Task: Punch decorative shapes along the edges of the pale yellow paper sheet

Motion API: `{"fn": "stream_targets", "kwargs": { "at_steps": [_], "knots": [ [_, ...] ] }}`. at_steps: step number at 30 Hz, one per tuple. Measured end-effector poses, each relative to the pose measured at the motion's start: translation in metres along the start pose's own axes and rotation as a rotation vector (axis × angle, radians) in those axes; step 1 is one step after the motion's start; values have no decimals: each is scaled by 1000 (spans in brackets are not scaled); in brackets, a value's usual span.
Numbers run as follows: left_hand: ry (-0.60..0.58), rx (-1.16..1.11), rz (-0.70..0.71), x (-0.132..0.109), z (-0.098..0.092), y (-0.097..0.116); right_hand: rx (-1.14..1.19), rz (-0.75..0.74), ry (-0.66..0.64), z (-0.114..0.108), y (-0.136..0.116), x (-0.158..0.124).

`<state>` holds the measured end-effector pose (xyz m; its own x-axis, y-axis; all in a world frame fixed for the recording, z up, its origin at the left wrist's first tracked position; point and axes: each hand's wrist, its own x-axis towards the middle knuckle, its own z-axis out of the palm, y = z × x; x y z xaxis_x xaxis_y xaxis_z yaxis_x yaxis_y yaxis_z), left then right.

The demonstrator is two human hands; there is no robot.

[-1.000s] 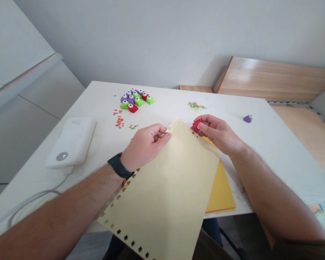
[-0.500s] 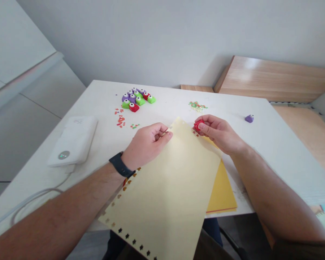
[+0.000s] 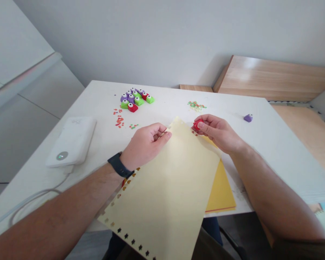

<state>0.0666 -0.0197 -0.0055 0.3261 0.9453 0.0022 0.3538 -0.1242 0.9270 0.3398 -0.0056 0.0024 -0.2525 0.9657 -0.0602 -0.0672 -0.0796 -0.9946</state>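
Observation:
My left hand [image 3: 146, 144] is closed on the far left edge of a pale yellow paper sheet [image 3: 168, 187], which has small punched shapes along its left and far edges. My right hand [image 3: 219, 133] is closed round a small red paper punch [image 3: 197, 125] set on the sheet's far right edge. A black watch is on my left wrist. A darker yellow sheet [image 3: 222, 191] lies under the pale one on the white table [image 3: 273, 144].
A cluster of green, purple and red punches [image 3: 135, 98] sits at the far left, with paper bits [image 3: 120, 121] near it and more bits [image 3: 196, 105] far centre. A purple punch [image 3: 248, 117] lies right. A white device [image 3: 73, 141] with cable sits left.
Hardly anything has moved; both hands keep the same hold on the sheet and the red punch, with only a slight shift of the view.

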Motion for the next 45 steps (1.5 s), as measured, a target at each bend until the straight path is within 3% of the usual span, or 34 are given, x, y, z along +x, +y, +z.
{"fn": "stream_targets", "kwargs": {
  "at_steps": [22, 45],
  "knots": [
    [15, 3, 0, 1, 0, 2, -35, 15, 38, -6, 5, 1],
    [7, 10, -11, 1, 0, 2, -11, -8, -49, -1, 0, -3]
  ]
}}
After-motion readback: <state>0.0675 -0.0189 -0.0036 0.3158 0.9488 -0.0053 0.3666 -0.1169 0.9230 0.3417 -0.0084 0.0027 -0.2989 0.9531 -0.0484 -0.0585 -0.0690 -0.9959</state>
